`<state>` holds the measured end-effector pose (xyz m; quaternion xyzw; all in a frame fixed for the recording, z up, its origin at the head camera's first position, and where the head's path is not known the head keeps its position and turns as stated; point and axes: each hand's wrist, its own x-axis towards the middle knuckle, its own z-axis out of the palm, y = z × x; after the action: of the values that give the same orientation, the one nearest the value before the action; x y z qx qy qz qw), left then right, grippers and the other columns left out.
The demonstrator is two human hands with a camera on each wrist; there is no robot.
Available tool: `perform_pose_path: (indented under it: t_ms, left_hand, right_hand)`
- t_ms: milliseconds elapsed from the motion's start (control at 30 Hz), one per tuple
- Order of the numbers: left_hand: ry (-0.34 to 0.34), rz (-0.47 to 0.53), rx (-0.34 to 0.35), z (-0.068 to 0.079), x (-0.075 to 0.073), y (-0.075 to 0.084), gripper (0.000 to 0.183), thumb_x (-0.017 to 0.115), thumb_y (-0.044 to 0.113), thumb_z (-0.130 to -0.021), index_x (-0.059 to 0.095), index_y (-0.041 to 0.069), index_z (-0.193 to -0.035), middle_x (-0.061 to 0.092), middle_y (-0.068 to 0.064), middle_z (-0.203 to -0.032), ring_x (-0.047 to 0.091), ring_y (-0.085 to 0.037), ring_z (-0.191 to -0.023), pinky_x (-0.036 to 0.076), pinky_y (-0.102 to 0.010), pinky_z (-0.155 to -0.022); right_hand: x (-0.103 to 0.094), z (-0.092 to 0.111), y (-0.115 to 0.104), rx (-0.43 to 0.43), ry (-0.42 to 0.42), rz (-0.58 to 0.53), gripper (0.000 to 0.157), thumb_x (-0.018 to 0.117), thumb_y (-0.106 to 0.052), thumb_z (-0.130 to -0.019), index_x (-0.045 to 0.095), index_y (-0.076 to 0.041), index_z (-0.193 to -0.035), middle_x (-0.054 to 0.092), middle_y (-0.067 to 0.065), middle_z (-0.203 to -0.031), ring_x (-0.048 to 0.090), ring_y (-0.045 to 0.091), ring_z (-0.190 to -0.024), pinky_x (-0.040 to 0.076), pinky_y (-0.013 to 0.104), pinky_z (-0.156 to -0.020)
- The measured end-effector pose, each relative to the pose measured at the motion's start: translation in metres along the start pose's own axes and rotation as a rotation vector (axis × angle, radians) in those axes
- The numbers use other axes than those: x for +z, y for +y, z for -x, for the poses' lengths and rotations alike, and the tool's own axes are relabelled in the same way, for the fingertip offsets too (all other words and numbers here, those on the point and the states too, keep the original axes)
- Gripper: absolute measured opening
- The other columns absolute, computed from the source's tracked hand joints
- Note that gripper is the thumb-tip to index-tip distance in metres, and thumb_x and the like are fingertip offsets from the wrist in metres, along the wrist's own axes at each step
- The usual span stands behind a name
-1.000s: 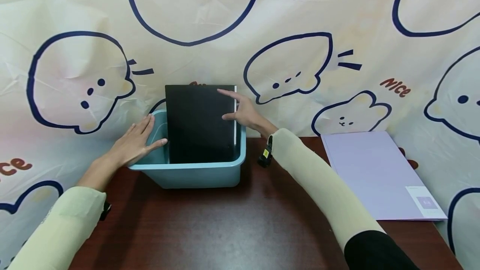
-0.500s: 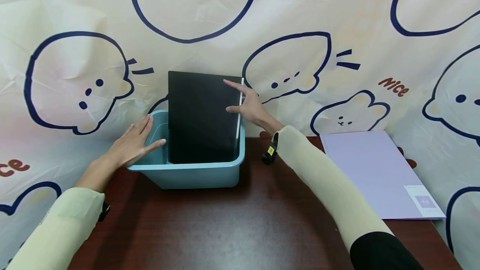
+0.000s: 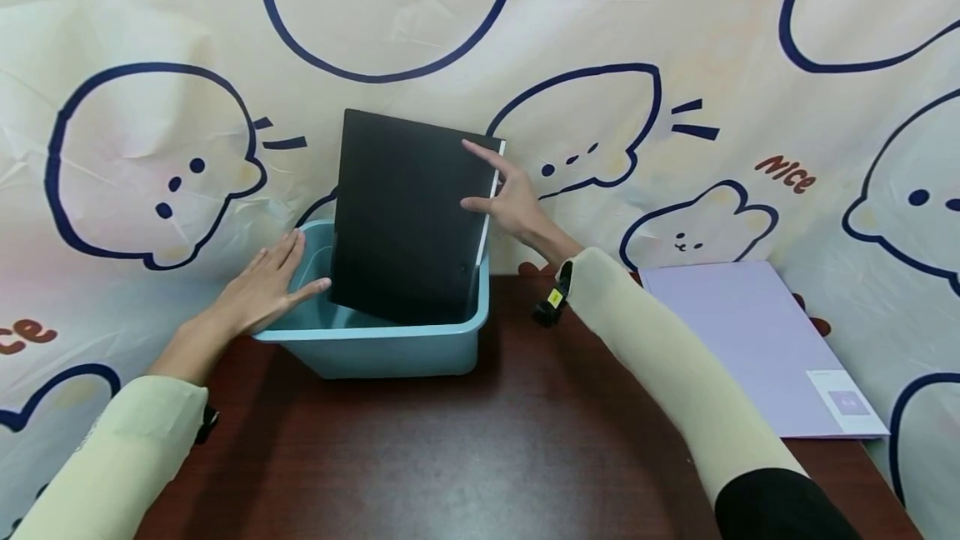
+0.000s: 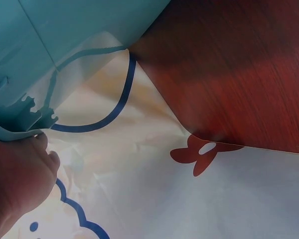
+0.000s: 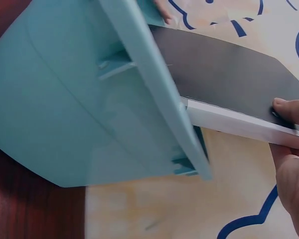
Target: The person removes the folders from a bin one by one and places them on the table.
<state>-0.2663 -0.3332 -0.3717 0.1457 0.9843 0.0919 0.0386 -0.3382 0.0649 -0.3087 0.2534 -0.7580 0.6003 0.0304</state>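
Note:
A black book (image 3: 408,223) with a white page edge (image 5: 239,122) stands tilted inside a light blue plastic bin (image 3: 397,355). Its lower part is hidden by the bin's front wall. My right hand (image 3: 513,200) pinches the book's right side, thumb and a finger on the black cover and other fingers behind. In the right wrist view, the thumb presses the cover above the white edge. My left hand (image 3: 258,286) rests on the bin's left rim, fingers straight and thumb reaching over the inside. Some of its fingers are hidden in the left wrist view.
A flat lilac folder or board (image 3: 742,332) with a white label lies at the table's right. The dark brown wooden table (image 3: 450,457) extends in front of the bin. A cartoon-printed cloth (image 3: 420,32) hangs right behind it.
My right hand has moved up and right, lifting the book higher out of the bin and tilting it clockwise. My left hand and the bin have stayed put.

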Motion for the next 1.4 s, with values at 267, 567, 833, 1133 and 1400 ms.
perform_pose_path:
  t_ms: [267,567,833,1133,1400]
  left_hand:
    - [-0.003,0.009,-0.004,0.000,0.000,-0.001,0.096,0.039,0.065,-0.095,-0.009,0.006,-0.155,-0.012,-0.015,-0.163,-0.006,-0.038,-0.149,-0.007,-0.055,-0.119]
    - [-0.006,0.002,-0.013,0.000,0.000,0.000,0.097,0.038,0.066,-0.095,-0.010,0.006,-0.155,-0.012,-0.015,-0.163,-0.005,-0.038,-0.149,-0.009,-0.054,-0.118]
    - [-0.009,-0.005,-0.022,-0.002,0.002,0.000,0.098,0.037,0.067,-0.094,-0.010,0.006,-0.155,-0.013,-0.015,-0.163,-0.006,-0.037,-0.149,-0.006,-0.056,-0.118]
    - [0.002,-0.013,-0.015,-0.002,0.001,-0.003,0.098,0.038,0.067,-0.095,-0.009,0.006,-0.155,-0.012,-0.015,-0.163,-0.006,-0.036,-0.150,-0.003,-0.057,-0.118]
    - [0.004,-0.013,-0.019,-0.002,0.002,-0.003,0.098,0.038,0.067,-0.095,-0.009,0.006,-0.155,-0.012,-0.015,-0.163,-0.005,-0.037,-0.150,-0.003,-0.058,-0.118]
  right_hand:
    - [-0.011,0.003,-0.010,-0.048,0.063,-0.016,0.080,0.075,0.001,-0.083,0.042,-0.031,-0.148,0.035,-0.006,-0.154,0.044,0.019,-0.136,0.048,0.039,-0.102]
    - [-0.027,0.004,-0.013,-0.082,0.110,-0.177,0.082,0.076,0.005,-0.080,0.045,-0.030,-0.147,0.037,-0.003,-0.153,0.052,0.024,-0.128,0.055,0.040,-0.091]
    - [-0.040,0.009,-0.024,-0.161,0.142,-0.254,0.081,0.074,0.009,-0.079,0.043,-0.019,-0.149,0.035,-0.001,-0.154,0.042,0.020,-0.138,0.051,0.040,-0.097]
    - [-0.060,0.006,-0.018,-0.216,0.204,-0.375,0.085,0.077,0.010,-0.075,0.045,-0.023,-0.147,0.037,-0.003,-0.153,0.045,0.020,-0.135,0.053,0.042,-0.091]
    - [-0.075,0.013,-0.023,-0.213,0.221,-0.471,0.085,0.075,0.014,-0.075,0.045,-0.022,-0.147,0.040,-0.001,-0.151,0.047,0.021,-0.134,0.054,0.042,-0.091]
